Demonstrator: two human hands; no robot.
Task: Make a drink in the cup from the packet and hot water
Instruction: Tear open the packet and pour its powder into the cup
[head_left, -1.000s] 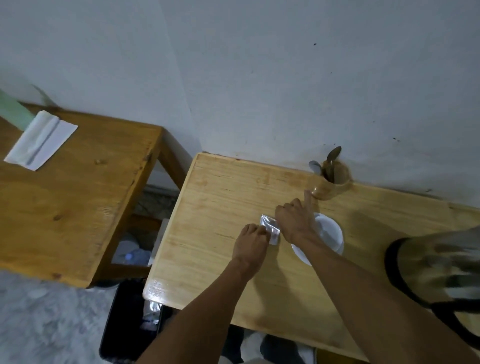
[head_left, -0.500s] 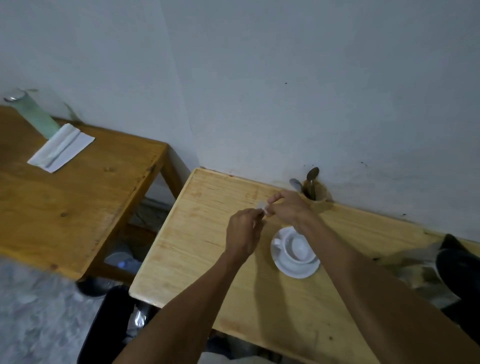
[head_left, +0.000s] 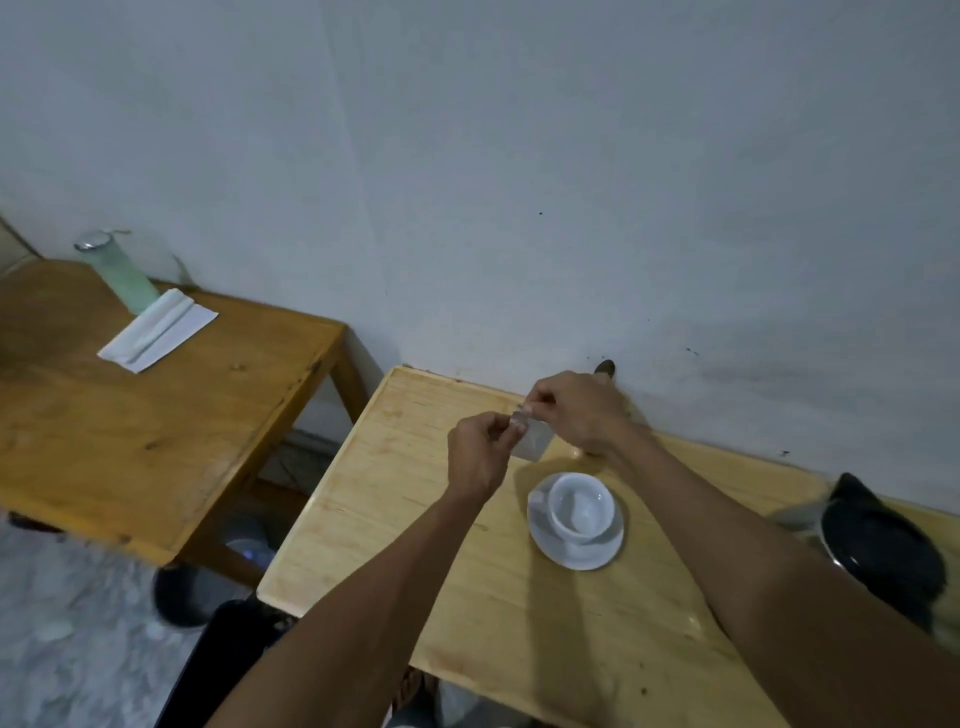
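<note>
A small silvery packet (head_left: 531, 442) hangs in the air above the light wooden table (head_left: 395, 509), behind the cup. My left hand (head_left: 479, 453) and my right hand (head_left: 576, 410) both pinch its top edge between thumb and fingers. The white cup (head_left: 577, 508) stands empty on a white saucer (head_left: 587, 555), just in front of and below the packet. A black-lidded kettle (head_left: 878, 545) sits at the table's right edge, partly behind my right forearm.
A spoon handle (head_left: 605, 368) sticks up behind my right hand by the wall. A darker wooden table (head_left: 171, 441) to the left holds a folded white cloth (head_left: 156, 330) and a green glass (head_left: 118, 273). A black bin (head_left: 218, 670) stands on the floor below.
Both hands lifted the packet off the table and now hold it up near the wall. The cup and saucer, earlier hidden under my right hand, are in full view.
</note>
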